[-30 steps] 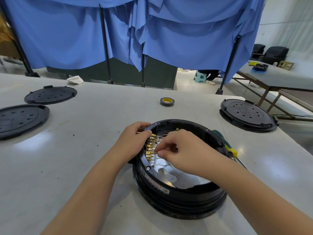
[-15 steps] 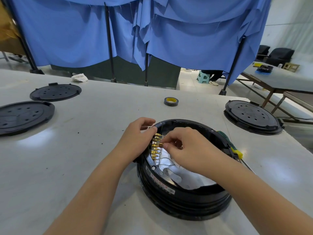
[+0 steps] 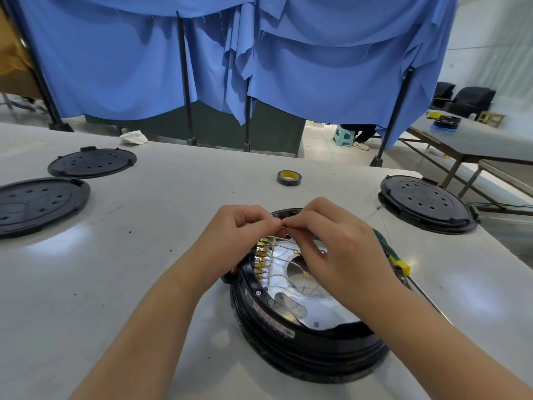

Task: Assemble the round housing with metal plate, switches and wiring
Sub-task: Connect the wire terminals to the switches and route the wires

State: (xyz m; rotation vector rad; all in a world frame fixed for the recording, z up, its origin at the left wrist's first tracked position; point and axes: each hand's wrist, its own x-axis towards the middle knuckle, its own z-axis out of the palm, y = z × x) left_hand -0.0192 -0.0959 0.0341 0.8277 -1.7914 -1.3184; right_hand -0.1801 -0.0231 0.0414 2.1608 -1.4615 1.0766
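In the head view, the round black housing (image 3: 302, 339) is seen resting on the white surface (image 3: 115, 269), near its front edge. A shiny metal plate (image 3: 291, 301) lies inside it, with a row of brass terminals (image 3: 263, 259) along the left inner wall and thin pale wires (image 3: 284, 256) trailing across the plate. Above the housing's far rim, the left hand (image 3: 239, 235) and right hand (image 3: 337, 243) are brought together fingertip to fingertip, fingers curled, a small wire end being pinched between them. A screwdriver (image 3: 396, 256) is laid just right of the housing. Beyond it lies a roll of tape (image 3: 289, 177).
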